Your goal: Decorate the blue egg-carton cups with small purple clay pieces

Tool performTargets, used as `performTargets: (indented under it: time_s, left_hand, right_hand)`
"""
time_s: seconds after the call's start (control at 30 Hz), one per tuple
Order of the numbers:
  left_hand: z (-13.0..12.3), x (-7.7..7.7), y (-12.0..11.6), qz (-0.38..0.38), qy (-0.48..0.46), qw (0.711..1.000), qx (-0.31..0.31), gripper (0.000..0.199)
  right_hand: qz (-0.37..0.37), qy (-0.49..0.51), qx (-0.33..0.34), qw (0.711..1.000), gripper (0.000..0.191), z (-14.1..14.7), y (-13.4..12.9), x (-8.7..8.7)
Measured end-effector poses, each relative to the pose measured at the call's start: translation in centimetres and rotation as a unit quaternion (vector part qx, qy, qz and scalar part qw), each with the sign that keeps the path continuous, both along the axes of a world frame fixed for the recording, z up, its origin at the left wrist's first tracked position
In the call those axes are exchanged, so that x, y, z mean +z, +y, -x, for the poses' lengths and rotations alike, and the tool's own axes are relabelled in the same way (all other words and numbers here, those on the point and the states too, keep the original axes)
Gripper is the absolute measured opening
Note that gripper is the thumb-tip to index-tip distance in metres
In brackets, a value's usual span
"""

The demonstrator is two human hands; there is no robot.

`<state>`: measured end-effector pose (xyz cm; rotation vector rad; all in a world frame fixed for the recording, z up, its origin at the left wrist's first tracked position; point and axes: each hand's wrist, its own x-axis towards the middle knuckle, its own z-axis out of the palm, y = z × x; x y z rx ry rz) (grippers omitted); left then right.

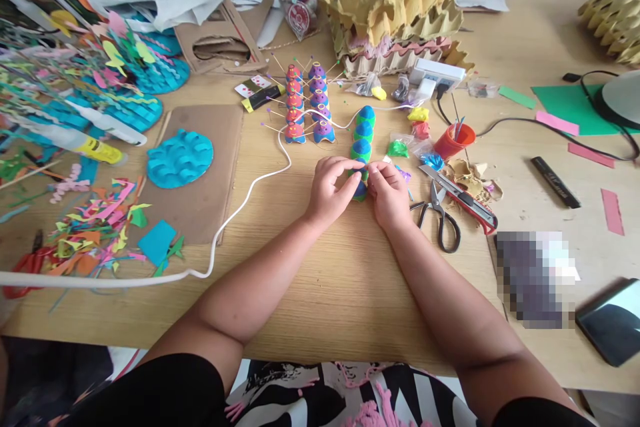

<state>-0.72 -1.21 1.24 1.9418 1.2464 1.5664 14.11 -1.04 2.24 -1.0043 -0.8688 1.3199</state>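
A strip of egg-carton cups painted blue and green lies on the table in front of me. My left hand is at its near end, with thumb and index finger pinched on the side of a blue cup. From the other side, my right hand closes its thumb and fingers at the same cup. Whether a small piece sits between the fingertips is hidden. Beyond and to the left stand a red-orange caterpillar strip and a purple caterpillar strip, both with pins sticking out at the sides.
Scissors and a utility knife lie right of my hands, near an orange cup. A white cable crosses the table. Leftward are a blue clay-covered disc on cardboard and paper scraps. Egg trays are stacked behind.
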Motion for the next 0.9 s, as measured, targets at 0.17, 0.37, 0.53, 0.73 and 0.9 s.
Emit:
performTargets:
  time_s: [0.17,0.37,0.53,0.73,0.9]
  left_hand:
    - [0.04,0.11,-0.02,0.020,0.004,1.000,0.004,0.015]
    - [0.13,0.22,-0.03,0.032,0.015,0.999,0.005,0.016]
    - [0.14,0.10,0.03,0.026,0.010,1.000,-0.002,0.015]
    - [0.08,0.13,0.04,0.023,0.011,1.000,0.001,0.015]
    - [0.05,0.18,0.03,0.027,0.010,1.000,0.003,0.015]
  right_hand:
    - [0.012,-0.003,0.001,1.000,0.058,0.15,-0.18,0.58]
    - [0.010,-0.010,0.005,1.000,0.059,0.15,-0.17,0.63]
    - [0.006,0.001,-0.002,1.000,0.058,0.13,-0.10,0.38]
    - [0.002,-0.007,-0.004,1.000,0.060,0.02,-0.11,0.44]
    - [0.006,-0.017,-0.003,1.000,0.058,-0.08,-0.09,0.46]
